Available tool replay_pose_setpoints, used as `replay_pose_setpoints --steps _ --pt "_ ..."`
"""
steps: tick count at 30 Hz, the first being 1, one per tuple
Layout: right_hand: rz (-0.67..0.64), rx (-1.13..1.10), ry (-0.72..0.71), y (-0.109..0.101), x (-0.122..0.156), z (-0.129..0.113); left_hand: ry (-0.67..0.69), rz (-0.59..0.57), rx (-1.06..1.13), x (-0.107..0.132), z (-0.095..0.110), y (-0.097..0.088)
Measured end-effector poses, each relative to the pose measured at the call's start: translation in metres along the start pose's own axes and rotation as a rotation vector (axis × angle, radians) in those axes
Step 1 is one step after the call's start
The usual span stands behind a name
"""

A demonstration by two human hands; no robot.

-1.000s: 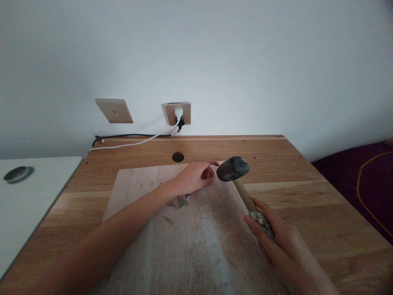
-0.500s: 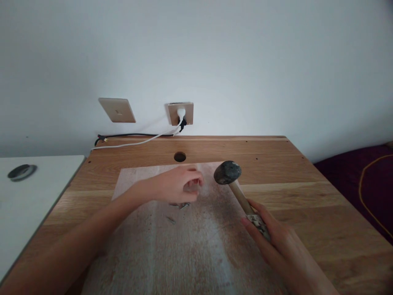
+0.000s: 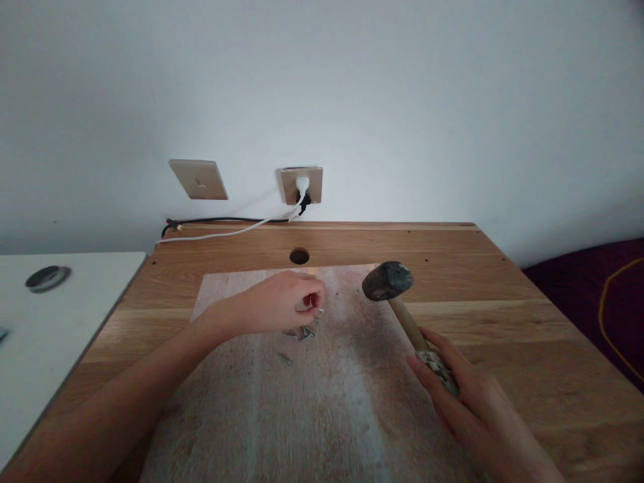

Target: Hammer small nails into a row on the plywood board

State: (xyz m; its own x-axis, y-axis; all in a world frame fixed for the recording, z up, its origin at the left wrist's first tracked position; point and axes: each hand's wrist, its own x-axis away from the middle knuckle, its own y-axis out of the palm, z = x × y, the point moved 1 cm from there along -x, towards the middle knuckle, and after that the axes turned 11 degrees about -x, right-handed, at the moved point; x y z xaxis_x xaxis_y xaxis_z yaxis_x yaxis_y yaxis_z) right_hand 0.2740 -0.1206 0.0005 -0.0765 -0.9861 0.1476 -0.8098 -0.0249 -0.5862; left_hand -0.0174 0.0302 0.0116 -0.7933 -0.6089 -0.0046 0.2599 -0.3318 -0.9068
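Observation:
My right hand (image 3: 465, 389) is closed round the handle of a mallet (image 3: 387, 280) with a dark, worn head and a wooden shaft. A mottled wrap covers the grip, and the head is raised over the right side of a worn wooden board (image 3: 302, 416). Above the board's far part, my left hand (image 3: 286, 302) is in a pinch. A small shiny nail (image 3: 320, 310) shows at its fingertips, mostly hidden. Just below that hand lies a small pile of metal nails (image 3: 306, 332). One loose nail (image 3: 285, 359) rests nearer to me.
Under the board is a wooden desk (image 3: 503, 322) with a round cable hole (image 3: 299, 255). Behind it, a wall socket (image 3: 302, 185) holds plugs, with cables (image 3: 226, 235) along the back edge. A white surface (image 3: 75, 329) stands left, purple fabric (image 3: 578, 282) right.
My left hand has come down a little and its fingers have closed into a pinch. The mallet has shifted slightly right in the picture, still in my right hand. The view has turned slightly left.

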Motion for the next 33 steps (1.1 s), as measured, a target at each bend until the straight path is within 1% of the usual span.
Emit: replay_pose_setpoints --steps 3,5,8,11,14,16,19,22,25,28,33 --pt "0.007 0.002 0.041 -0.001 -0.001 0.001 0.003 0.047 -0.147 -0.004 -0.011 0.01" --pt "0.005 -0.002 0.063 -0.001 -0.001 0.001 0.012 0.063 -0.242 -0.006 -0.015 0.016" --pt "-0.013 -0.011 0.048 0.0 0.0 0.0 0.051 0.069 -0.323 -0.008 -0.013 0.019" --pt "0.014 -0.026 0.037 0.0 0.002 -0.003 0.094 0.052 -0.346 -0.012 -0.007 0.018" --pt "0.046 -0.029 0.02 0.0 0.003 -0.005 0.058 0.065 -0.276 -0.02 -0.004 0.018" --pt "0.049 -0.022 0.011 0.0 0.003 -0.005 0.012 0.124 -0.161 -0.027 -0.004 0.022" --pt "0.048 -0.019 0.031 0.0 0.005 -0.003 -0.032 0.226 0.058 -0.038 -0.006 0.034" --pt "0.019 -0.041 0.073 0.0 0.007 0.0 -0.066 0.267 0.179 -0.044 -0.009 0.047" --pt "0.011 -0.053 0.065 0.001 0.006 0.001 -0.083 0.278 0.232 -0.046 -0.011 0.052" --pt "0.063 -0.069 0.006 0.002 0.004 -0.001 -0.077 0.274 0.264 -0.044 -0.011 0.052" --pt "0.074 -0.069 -0.03 0.002 0.002 -0.004 -0.07 0.294 0.19 -0.042 -0.009 0.051"
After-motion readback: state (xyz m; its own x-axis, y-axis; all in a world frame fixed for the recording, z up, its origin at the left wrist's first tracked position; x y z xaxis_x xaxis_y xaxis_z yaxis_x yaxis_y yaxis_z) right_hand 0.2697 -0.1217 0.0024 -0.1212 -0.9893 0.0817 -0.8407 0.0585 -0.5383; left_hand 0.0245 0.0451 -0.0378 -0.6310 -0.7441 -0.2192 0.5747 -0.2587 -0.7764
